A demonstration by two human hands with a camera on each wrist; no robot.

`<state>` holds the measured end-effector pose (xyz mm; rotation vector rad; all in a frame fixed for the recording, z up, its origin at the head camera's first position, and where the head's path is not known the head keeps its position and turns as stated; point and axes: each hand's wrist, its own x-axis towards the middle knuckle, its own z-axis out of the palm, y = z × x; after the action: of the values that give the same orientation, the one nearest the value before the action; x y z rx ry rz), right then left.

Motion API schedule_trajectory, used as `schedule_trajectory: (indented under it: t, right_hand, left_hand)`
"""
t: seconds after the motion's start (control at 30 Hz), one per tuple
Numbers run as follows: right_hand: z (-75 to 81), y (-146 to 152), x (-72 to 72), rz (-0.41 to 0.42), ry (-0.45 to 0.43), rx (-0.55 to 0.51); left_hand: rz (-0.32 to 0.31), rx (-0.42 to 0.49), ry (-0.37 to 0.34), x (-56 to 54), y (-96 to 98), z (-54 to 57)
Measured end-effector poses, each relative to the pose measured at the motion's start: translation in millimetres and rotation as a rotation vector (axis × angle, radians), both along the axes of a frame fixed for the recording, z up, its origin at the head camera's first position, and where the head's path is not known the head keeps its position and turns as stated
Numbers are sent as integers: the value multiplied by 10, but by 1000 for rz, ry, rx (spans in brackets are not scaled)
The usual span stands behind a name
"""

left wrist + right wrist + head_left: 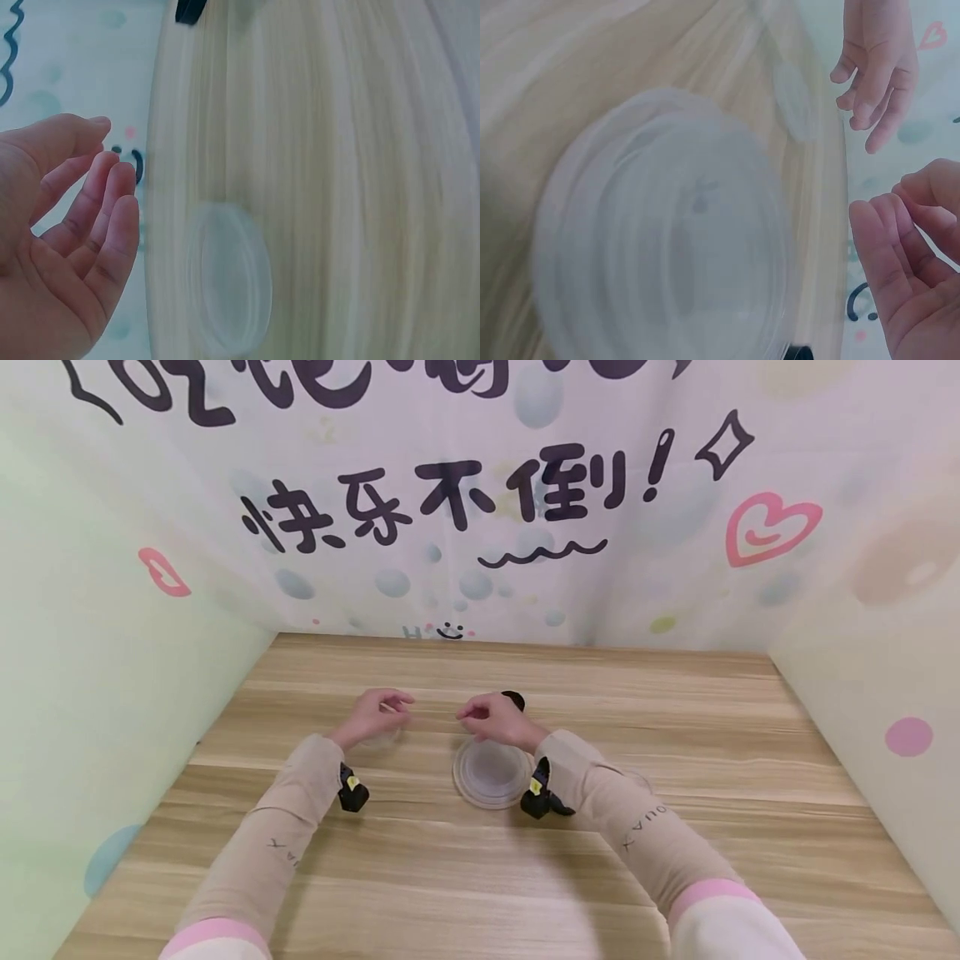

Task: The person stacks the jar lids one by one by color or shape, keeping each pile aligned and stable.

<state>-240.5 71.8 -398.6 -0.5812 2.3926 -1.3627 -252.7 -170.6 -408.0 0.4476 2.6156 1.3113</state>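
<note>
My left hand (377, 713) hovers over the left-middle of the table, fingers loosely bent, with nothing between them. Below it lies a single clear round plastic lid (231, 281), plain in the left wrist view and faint in the head view. Facing it, my right hand (491, 718) is held above the table, its thumb close to the bent fingers; no object shows in it. Just under the right hand and wrist sits a stack of translucent round plastic lids (690, 247), blurred in the right wrist view. Neither hand appears to touch the lids.
A small black object (513, 699) is partly hidden behind the right hand; its kind cannot be told. The wood-grain table (420, 877) is bounded by a printed cloth (420, 585) at the back and by pale walls at both sides.
</note>
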Motion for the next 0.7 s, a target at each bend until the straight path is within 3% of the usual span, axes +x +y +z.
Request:
schedule_trajectory:
  t: [0.27, 0.57, 0.67, 0.7]
  right_hand:
    - [11, -261, -113, -34, -4, 19]
    - [-72, -500, -234, -95, -62, -23]
    - [-139, -560, -295, -105, -59, -20]
    - [-255, -578, -368, -93, -19, -46]
  left_hand:
    - [74, 5, 29, 19, -219, 8]
    - [161, 28, -23, 26, -408, -72]
    - [179, 32, -8, 18, -467, -113]
    - [183, 33, 1, 17, -488, -130]
